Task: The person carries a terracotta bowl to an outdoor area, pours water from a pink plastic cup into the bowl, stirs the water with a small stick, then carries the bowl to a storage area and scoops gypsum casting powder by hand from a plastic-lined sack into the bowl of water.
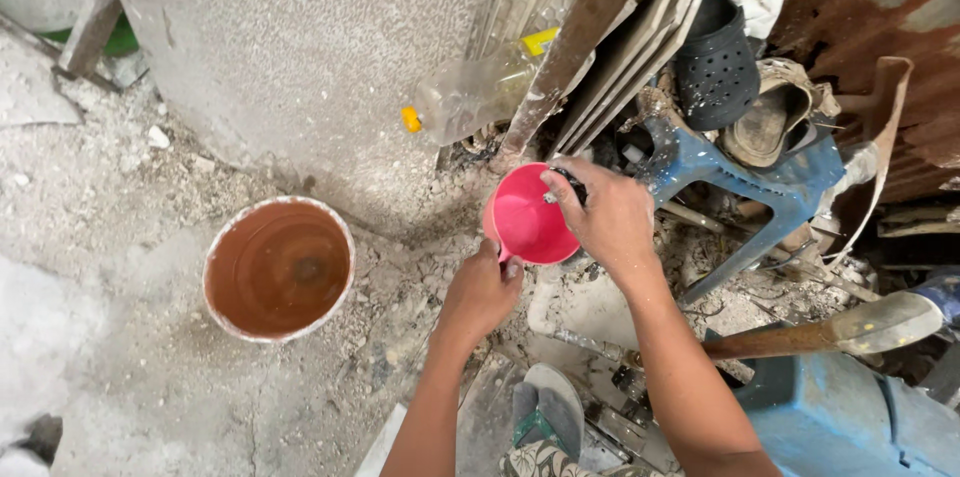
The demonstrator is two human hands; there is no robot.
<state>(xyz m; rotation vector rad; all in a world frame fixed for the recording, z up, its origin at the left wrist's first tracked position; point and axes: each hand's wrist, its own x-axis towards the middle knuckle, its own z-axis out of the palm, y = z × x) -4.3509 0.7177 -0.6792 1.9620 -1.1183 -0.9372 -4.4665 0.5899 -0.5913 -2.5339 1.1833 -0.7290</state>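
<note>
My left hand [482, 292] grips the handle of a pink plastic scoop cup [525, 217], holding it tilted with its mouth toward me. At the cup's right rim my right hand [605, 217] closes around a small dark object [572, 182], mostly hidden by the fingers. To the left, a round bucket [212, 267] of brown muddy water stands on the dusty concrete ground.
A grey concrete slab [300, 37] leans behind. A clear plastic bottle with yellow cap [470, 97], planks [600, 27], black clogs [715, 67], a worn sandal [765, 127] and a blue plastic stool [770, 187] clutter the right. My sandalled foot [545, 422] is below; a wooden-handled tool [830, 332] lies right.
</note>
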